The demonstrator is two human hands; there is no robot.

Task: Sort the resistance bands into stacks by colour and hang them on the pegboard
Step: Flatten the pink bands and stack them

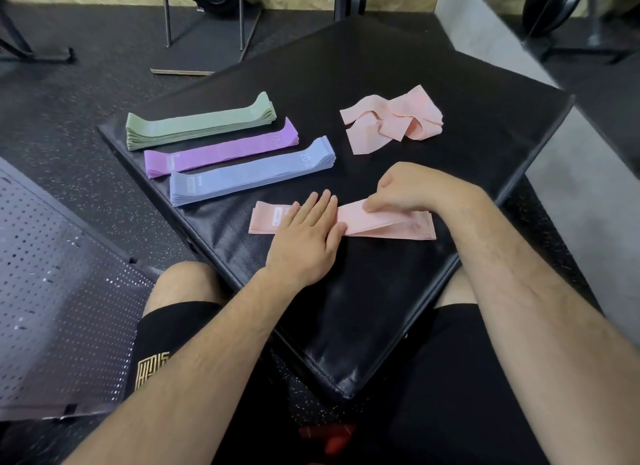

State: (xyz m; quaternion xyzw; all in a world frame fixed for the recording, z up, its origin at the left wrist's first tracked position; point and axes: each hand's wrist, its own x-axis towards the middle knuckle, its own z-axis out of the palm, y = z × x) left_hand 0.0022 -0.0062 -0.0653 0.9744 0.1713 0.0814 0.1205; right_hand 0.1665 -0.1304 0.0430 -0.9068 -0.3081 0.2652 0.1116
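On the black padded platform (381, 302) lie three neat band stacks side by side: green (197, 123), purple (221, 149) and blue (249, 173). A loose heap of pink bands (391, 118) sits at the far right. Nearest me is a flat pink stack (391, 224). My left hand (304, 236) presses flat on the middle of that stack, fingers spread. My right hand (412, 191) pinches the top pink band at its right half, lifting its edge slightly.
A perforated black pegboard (52, 291) lies flat on the speckled floor at my left. Metal rack legs (204, 21) and gym gear stand beyond the platform. A grey concrete ledge (571, 194) runs along the right. My knees sit under the platform's near edge.
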